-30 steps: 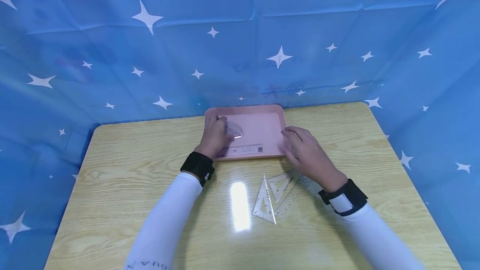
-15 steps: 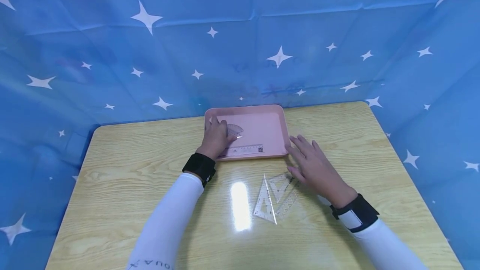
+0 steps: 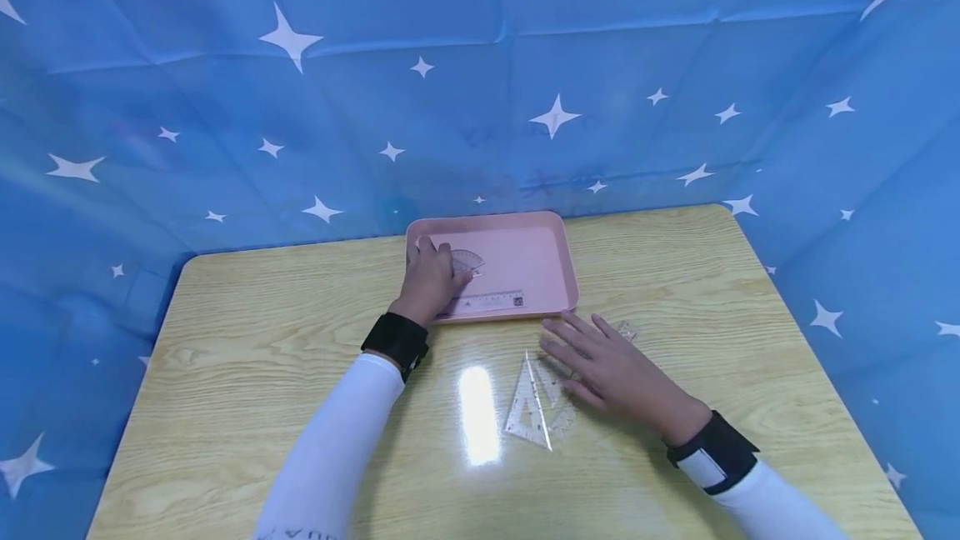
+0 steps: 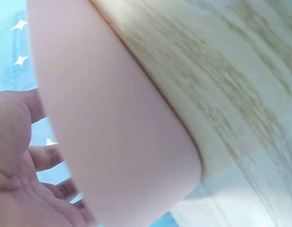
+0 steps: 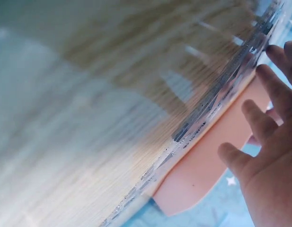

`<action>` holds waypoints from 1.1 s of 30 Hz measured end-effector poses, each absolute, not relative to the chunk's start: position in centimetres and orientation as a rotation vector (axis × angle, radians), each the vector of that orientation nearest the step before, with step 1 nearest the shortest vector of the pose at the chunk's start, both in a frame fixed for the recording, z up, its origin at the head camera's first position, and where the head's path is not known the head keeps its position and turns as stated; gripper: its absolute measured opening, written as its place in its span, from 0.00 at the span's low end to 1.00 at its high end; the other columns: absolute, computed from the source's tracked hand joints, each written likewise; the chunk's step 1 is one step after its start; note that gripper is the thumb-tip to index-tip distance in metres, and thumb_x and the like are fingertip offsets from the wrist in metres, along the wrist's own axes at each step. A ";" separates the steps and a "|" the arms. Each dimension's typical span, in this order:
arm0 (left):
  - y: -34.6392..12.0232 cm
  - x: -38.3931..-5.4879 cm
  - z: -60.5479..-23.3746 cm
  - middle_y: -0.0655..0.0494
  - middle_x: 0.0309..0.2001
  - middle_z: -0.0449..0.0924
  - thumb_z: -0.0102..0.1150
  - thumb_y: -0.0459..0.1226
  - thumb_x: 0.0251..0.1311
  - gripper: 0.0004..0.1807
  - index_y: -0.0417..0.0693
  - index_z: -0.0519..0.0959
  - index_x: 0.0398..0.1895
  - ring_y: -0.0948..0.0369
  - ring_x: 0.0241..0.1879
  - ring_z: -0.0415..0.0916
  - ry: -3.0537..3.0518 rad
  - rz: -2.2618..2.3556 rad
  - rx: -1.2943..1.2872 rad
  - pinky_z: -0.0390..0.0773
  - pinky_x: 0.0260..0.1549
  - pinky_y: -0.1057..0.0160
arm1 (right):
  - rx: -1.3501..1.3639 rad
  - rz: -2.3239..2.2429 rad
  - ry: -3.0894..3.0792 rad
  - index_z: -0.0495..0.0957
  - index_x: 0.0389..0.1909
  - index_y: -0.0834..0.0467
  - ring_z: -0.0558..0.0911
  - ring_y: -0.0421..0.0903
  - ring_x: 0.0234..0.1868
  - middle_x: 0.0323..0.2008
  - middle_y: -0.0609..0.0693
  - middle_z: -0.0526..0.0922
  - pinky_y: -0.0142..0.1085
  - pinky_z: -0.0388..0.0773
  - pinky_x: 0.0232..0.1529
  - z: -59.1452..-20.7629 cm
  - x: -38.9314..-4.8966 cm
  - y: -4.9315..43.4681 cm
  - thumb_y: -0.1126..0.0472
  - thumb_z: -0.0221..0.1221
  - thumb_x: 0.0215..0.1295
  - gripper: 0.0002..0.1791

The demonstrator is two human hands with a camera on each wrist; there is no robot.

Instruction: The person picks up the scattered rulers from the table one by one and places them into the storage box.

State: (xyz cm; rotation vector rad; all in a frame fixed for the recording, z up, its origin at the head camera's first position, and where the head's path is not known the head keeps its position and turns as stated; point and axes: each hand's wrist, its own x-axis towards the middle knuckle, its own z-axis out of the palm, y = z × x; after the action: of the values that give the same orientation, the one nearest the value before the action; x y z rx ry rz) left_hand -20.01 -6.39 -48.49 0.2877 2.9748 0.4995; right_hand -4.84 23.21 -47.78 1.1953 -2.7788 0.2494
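A pink tray (image 3: pixel 528 261) sits at the back of the table. Inside it lie a clear protractor (image 3: pixel 469 261) and, along its front side, a clear ruler (image 3: pixel 491 301). My left hand (image 3: pixel 429 277) reaches over the tray's left end, thumb beside the protractor; in the left wrist view its loose fingers (image 4: pixel 44 157) show behind the tray wall. My right hand (image 3: pixel 611 365) hovers palm down with fingers spread, in front of the tray's right corner. Below it lie a clear set square (image 3: pixel 528 408), a second set square (image 3: pixel 550 382) and a clear plastic piece (image 3: pixel 562 421), partly hidden.
The light wood table (image 3: pixel 285 373) ends close behind the tray, against a blue star-patterned curtain (image 3: pixel 480 107). Past my right fingers, the end of a clear piece (image 3: pixel 627 330) shows on the table. A bright light reflection marks the tabletop left of the set squares.
My right hand has left the tray's right edge and come down toward the front, over the clear pieces. My left hand has stayed at the tray's left end, shifting only slightly.
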 end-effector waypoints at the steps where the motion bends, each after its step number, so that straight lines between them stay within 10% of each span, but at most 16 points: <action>1: -6.4 -19.9 -48.4 0.32 0.63 0.66 0.62 0.52 0.70 0.33 0.32 0.75 0.62 0.41 0.62 0.63 2.980 0.506 0.289 0.68 0.66 0.46 | 1.243 0.252 -2.762 0.69 0.75 0.52 0.65 0.59 0.77 0.77 0.53 0.66 0.62 0.64 0.71 -47.9 -4.7 23.0 0.50 0.63 0.70 0.34; 33: -6.0 -12.5 -45.9 0.36 0.58 0.75 0.64 0.42 0.69 0.23 0.36 0.78 0.60 0.41 0.59 0.73 3.100 0.506 0.924 0.75 0.60 0.46 | 1.470 0.047 -2.858 0.69 0.75 0.46 0.66 0.52 0.77 0.76 0.48 0.69 0.60 0.65 0.72 -49.1 -3.9 19.8 0.50 0.52 0.78 0.27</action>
State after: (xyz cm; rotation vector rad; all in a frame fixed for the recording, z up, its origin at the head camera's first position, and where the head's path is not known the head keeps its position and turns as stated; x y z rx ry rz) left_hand -12.47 -6.05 -45.93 0.9241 3.0998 0.5061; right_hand -3.93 19.75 -49.13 1.4701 -2.8577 0.0467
